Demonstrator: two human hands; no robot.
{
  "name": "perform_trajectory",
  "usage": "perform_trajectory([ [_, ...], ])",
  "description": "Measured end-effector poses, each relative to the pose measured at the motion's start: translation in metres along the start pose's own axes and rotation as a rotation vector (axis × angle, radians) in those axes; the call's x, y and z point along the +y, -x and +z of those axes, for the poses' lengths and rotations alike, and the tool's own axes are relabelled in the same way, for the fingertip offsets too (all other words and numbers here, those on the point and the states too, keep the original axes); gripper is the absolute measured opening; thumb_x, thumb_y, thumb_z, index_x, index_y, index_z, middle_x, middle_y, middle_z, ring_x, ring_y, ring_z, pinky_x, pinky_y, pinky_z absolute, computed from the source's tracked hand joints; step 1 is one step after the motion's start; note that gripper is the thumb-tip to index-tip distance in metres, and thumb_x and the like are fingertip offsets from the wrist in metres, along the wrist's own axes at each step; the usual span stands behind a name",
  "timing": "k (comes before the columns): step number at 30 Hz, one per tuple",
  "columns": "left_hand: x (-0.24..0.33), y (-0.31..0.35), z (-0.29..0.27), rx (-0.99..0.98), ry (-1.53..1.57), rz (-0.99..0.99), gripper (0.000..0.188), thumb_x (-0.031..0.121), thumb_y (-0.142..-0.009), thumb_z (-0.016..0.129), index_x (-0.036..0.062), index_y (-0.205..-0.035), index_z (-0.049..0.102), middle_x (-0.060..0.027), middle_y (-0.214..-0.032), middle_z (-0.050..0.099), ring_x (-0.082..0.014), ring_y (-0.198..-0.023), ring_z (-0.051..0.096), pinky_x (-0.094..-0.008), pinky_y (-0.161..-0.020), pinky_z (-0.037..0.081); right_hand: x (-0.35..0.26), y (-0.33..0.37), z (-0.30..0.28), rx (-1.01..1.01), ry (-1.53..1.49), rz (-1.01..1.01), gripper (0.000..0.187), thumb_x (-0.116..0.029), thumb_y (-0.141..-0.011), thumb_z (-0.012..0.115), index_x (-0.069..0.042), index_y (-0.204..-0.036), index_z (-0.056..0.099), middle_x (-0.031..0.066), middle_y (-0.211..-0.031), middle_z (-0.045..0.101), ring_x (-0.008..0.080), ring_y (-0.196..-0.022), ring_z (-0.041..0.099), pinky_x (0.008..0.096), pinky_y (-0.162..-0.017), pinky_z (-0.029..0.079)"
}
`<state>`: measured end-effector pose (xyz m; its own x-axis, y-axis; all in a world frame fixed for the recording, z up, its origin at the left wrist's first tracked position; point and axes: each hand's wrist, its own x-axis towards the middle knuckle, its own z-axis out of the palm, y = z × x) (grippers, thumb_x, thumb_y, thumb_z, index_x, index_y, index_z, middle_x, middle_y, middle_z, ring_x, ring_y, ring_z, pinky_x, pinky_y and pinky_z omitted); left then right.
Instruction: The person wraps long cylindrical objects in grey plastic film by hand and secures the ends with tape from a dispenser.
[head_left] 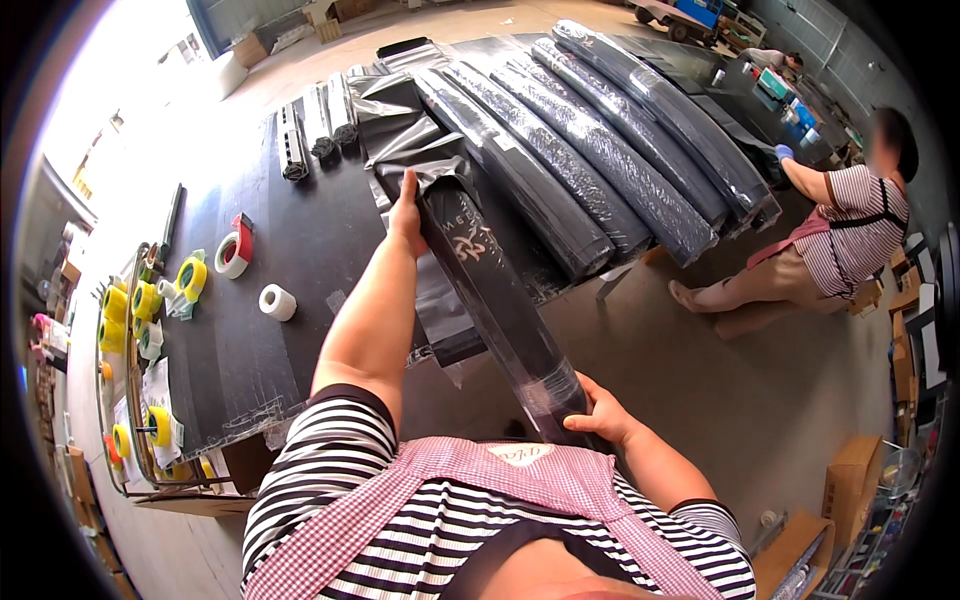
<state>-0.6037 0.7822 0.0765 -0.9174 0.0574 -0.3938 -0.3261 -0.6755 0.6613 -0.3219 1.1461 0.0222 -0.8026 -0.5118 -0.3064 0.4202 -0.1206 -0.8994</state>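
Observation:
A long black roll in glossy plastic film slants from the table toward my body, its near end past the table edge. My right hand grips that near end, thumb on top. Farther up, my left hand holds the roll's left side where it meets a crumpled black plastic sleeve; its fingers are hidden underneath. The roll's far end is inside the sleeve. To the right lie several similar film-wrapped rolls side by side.
The black-topped table bears a red tape dispenser, a white tape roll and several small rolls. Yellow tape rolls hang on a rack at left. A co-worker stands right; cardboard boxes sit lower right.

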Motion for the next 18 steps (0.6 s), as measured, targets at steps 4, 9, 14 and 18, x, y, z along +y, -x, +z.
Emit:
perform_trajectory([
  [4,-0.075,0.003,-0.022,0.059,-0.148,0.070,0.079,0.040,-0.081,0.079,-0.0003,-0.136,0.040,-0.0193,-0.124,0.060,-0.0300,-0.103,0.064,-0.0488,-0.091,0.051,0.000,-0.005,0.006,0.078,0.125,-0.003,0.095,-0.015,-0.071,0.087,-0.007,-0.150,0.036,0.0059,-0.136,0.054,0.0184,-0.125,0.050,0.0347,-0.110,0.036],
  [9,-0.140,0.088,0.007,0.007,-0.214,0.092,0.102,0.033,-0.079,0.080,0.0120,-0.153,0.014,-0.0178,-0.147,0.040,-0.0336,-0.133,0.041,-0.0498,-0.108,0.033,-0.009,-0.029,0.003,0.105,0.212,-0.072,0.093,-0.015,-0.072,0.084,-0.008,-0.151,0.035,0.0074,-0.140,0.051,0.0196,-0.129,0.048,0.0345,-0.111,0.035],
  [14,-0.061,0.059,0.011,-0.085,-0.302,0.262,0.092,0.030,-0.076,0.083,0.0113,-0.146,0.026,-0.0147,-0.133,0.051,-0.0310,-0.124,0.049,-0.0503,-0.105,0.038,-0.046,-0.101,0.023,0.125,0.333,-0.291,0.098,-0.025,-0.070,0.084,-0.009,-0.152,0.033,0.0122,-0.143,0.050,0.0220,-0.132,0.047,0.0344,-0.111,0.035],
  [18,0.046,0.031,0.035,-0.197,-0.240,0.394,0.066,0.051,-0.089,0.069,0.0037,-0.131,0.049,-0.0126,-0.117,0.064,-0.0248,-0.105,0.064,-0.0421,-0.097,0.051,-0.112,-0.159,0.064,0.252,0.584,-0.342,0.104,-0.032,-0.070,0.085,-0.014,-0.155,0.027,0.0150,-0.141,0.051,0.0248,-0.129,0.050,0.0341,-0.109,0.037],
])
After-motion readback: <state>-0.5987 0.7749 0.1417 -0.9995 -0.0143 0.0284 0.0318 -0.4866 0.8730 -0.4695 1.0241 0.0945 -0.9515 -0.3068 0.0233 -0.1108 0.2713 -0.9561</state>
